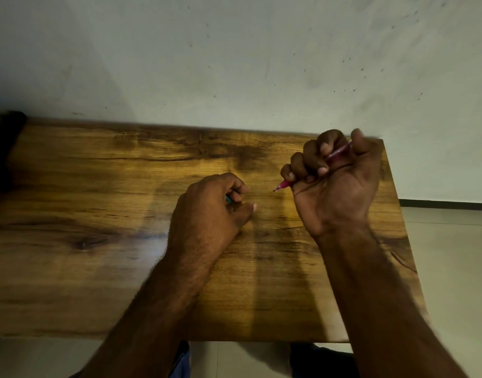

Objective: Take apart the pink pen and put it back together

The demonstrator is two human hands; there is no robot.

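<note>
Right hand (335, 184) up over the wooden table (98, 200), fist wrapped tight around the pink pen (285, 184), tip poking out below the little finger and aimed left. Left hand (210, 211) sits low on the tabletop, fingers curled in around a small teal piece (228, 199) (cap or some other part, too hidden to call). By the look of it, the pen is partly apart, with rejoining that piece likely ahead.
</note>
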